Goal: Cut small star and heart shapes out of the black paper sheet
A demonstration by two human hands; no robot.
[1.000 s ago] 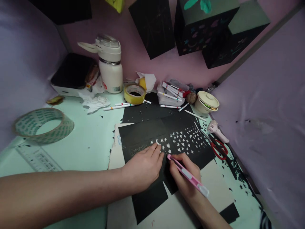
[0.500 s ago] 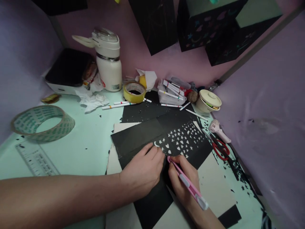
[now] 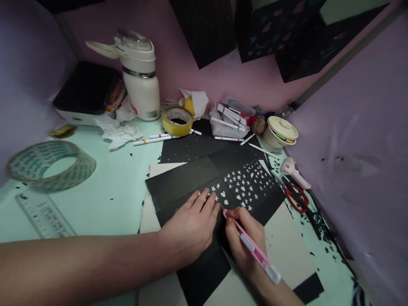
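Black card (image 3: pixel 181 178) with cut-out stars, hearts and other small shapes lies across a pale board (image 3: pixel 290 238). My left hand (image 3: pixel 191 223) rests on the card with its fingers stretched out flat, just left of the cut-outs. In my right hand (image 3: pixel 247 233) is a pink craft knife (image 3: pixel 251 246), gripped like a pen. Its tip end points down at the card beside my left fingertips, below the hearts. The blade itself is too small or hidden to make out.
Red-handled scissors (image 3: pixel 296 198) and a pale pink tool (image 3: pixel 295 174) lie at right among black scraps. Tape rolls (image 3: pixel 75 170), a clear ruler (image 3: pixel 46 214), a white bottle (image 3: pixel 142 93), markers (image 3: pixel 156 139) and a lidded bowl (image 3: pixel 280 129) stand around the board.
The fingers of my left hand have spread and flattened a little, now covering the moon cut-out. The knife stays at about the same spot. The whole view has shifted slightly.
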